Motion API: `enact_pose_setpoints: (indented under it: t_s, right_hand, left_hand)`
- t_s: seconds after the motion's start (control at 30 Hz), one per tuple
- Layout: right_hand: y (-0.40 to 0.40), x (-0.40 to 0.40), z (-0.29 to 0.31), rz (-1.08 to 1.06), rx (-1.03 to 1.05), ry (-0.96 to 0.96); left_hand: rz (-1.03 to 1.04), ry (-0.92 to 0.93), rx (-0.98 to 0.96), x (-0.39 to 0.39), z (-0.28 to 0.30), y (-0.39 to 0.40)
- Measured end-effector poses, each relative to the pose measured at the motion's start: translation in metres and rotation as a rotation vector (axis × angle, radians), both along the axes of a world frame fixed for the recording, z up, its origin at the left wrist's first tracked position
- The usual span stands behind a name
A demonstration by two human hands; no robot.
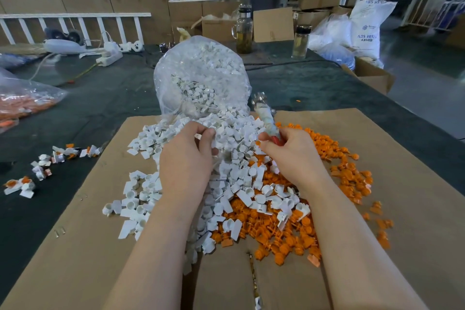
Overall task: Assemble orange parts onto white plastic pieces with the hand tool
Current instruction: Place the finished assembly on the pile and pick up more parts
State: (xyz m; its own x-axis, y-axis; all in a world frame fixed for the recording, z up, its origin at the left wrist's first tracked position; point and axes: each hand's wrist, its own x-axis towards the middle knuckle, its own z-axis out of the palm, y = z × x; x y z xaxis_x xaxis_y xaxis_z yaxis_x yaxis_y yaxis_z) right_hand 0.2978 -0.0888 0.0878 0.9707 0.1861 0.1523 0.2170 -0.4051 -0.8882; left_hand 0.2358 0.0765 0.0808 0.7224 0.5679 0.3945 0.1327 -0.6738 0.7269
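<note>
Nearest the person, a flattened cardboard sheet point(402, 184) covers the worktop point(100, 98). On it lie two heaps that meet in the middle: white pieces point(151, 194) to the left, orange parts point(284, 234) to the right and nearer.

Both forearms reach forward over these heaps. The left hand point(187, 156) is over the white heap, its grip narrow: thumb and fingertips are curled together and appear to pinch a white piece, though the piece itself is mostly hidden behind the fingers and I cannot be certain.

The right hand point(289, 151) holds the hand tool point(266, 121). Its grip is closed round the red lower end of the tool. The tool's long axis runs up and away from the hand, leaning slightly left, so the working end stands beyond the fingers, not over the pinched piece. An orange part point(258, 143) shows at the thumb tip, just beside the left hand's fingertips.

Judgement: the two hands are close, side by side, with a small gap between the fingertips. The next step likely calls for bringing the orange part leftward to the white piece; the right hand is the nearer to the orange heap.

Beyond the hands, a clear bag point(201, 75) spills more white pieces. Left of the cardboard lies a scatter of finished pieces point(40, 171).
</note>
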Motion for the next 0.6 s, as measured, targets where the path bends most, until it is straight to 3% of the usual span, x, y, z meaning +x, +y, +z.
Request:
enact_pose_setpoints:
  t_s: [0.3, 0.6]
  right_hand:
    - [0.0072, -0.0094, 0.0053, 0.140, 0.292, 0.055]
    - [0.0070, -0.0101, 0.0077, 0.147, 0.317, 0.004]
  left_hand:
    - [-0.123, -0.023, -0.102, -0.0006, 0.0002, -0.0025]
    - [-0.187, -0.084, -0.234, -0.0035, 0.0051, -0.0087]
